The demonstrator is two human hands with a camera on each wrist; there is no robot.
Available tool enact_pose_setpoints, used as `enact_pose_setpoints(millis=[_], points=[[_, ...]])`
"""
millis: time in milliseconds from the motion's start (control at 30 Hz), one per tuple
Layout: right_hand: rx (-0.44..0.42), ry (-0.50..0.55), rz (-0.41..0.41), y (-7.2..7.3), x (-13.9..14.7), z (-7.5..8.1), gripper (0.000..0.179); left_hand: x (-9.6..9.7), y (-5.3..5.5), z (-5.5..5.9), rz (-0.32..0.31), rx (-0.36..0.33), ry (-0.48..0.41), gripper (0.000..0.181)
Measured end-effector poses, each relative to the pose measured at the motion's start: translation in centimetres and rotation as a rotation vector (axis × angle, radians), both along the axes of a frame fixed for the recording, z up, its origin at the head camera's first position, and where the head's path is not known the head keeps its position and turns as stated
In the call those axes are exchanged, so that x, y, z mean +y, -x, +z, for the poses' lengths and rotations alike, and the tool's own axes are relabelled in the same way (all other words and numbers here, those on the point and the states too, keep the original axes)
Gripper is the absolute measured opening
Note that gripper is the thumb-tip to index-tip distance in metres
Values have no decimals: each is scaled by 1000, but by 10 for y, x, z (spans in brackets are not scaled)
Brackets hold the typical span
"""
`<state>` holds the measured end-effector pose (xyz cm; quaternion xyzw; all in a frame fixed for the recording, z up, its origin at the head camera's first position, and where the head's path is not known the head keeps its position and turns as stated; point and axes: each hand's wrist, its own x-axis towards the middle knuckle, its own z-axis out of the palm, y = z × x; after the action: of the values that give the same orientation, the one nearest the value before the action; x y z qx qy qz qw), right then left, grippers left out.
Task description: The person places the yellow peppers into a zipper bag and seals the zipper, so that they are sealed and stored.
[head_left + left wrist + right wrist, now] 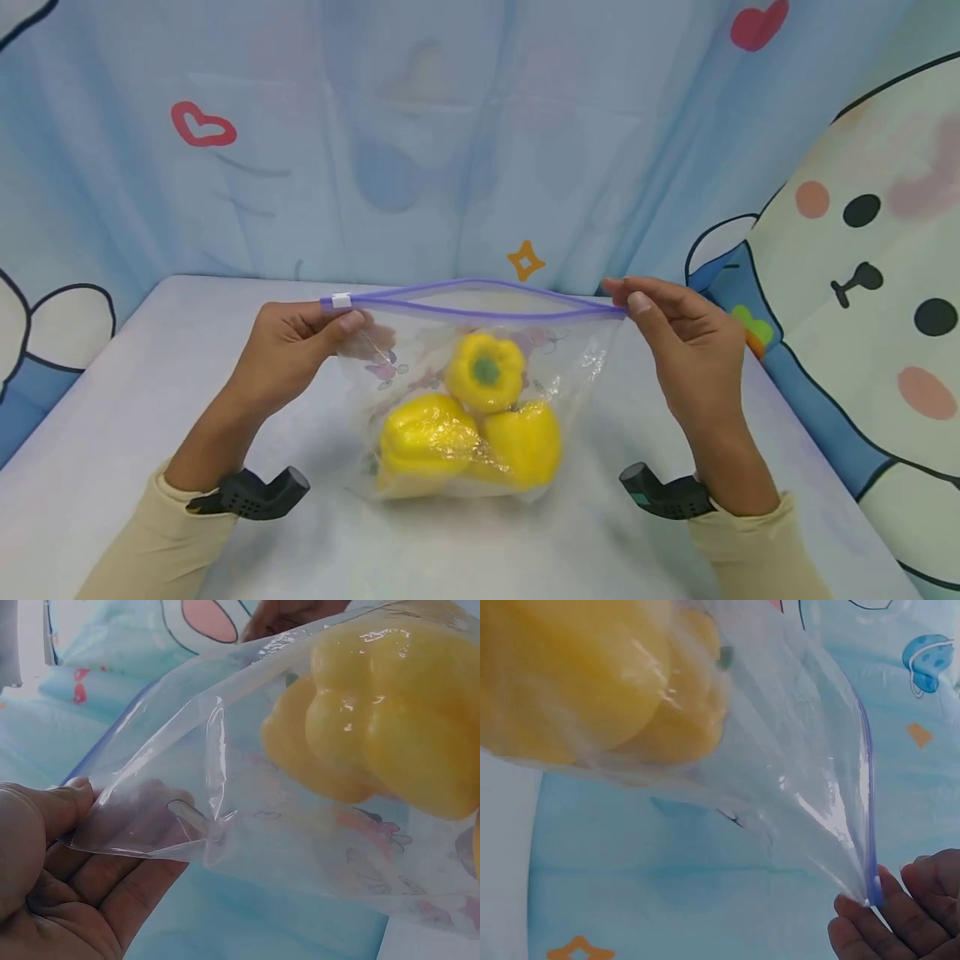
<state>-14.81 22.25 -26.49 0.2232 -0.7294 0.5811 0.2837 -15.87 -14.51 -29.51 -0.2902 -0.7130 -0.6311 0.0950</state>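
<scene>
A clear zip bag [577, 367] with a purple zip rim hangs between both hands above the table. Inside it are three yellow bell peppers [427, 435], one upper pepper [486, 371] showing its green stem end. The bag's mouth gapes in the middle. At the rim's left end sits a white slider [341, 300]; there my left hand [296, 346] pinches the corner between thumb and fingers, seen through the film in the left wrist view. My right hand [686, 350] pinches the purple rim's right end, also visible in the right wrist view [911, 911].
A white table [315, 550] lies under the bag. Behind it hangs a light blue curtain [285, 192] with hearts and cartoon figures, and a large cartoon face is on the right side. Each wrist wears a black camera [258, 493].
</scene>
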Motion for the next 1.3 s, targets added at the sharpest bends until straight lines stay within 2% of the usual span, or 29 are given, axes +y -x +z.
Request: enact_pose_setpoints(millis=[67,200,300,500,733,900,1033,1300], points=[[66,-32,-22,-2,-5,9,23,1,-1,2,-15,11,7,19],[176,-96,54,-7,-24,31,22,1,-4,6,-28,42,6,19],[196,-179,143,-12,-42,48,23,1,-6,9,-15,52,16,19],[104,-356,277,-14,-75,69,27,-1,-9,11,28,30,58,18],[46,-481,363,-7,-114,73,24,-2,-8,11,25,19,50,19],[-52,-558,438,3,-139,73,26,-1,-7,8,-30,21,-24,19],[-101,-596,463,8,-156,76,26,0,-7,7,-54,19,-54,20],[-128,-620,477,9,-173,76,21,-1,-7,5,-44,22,-27,22]])
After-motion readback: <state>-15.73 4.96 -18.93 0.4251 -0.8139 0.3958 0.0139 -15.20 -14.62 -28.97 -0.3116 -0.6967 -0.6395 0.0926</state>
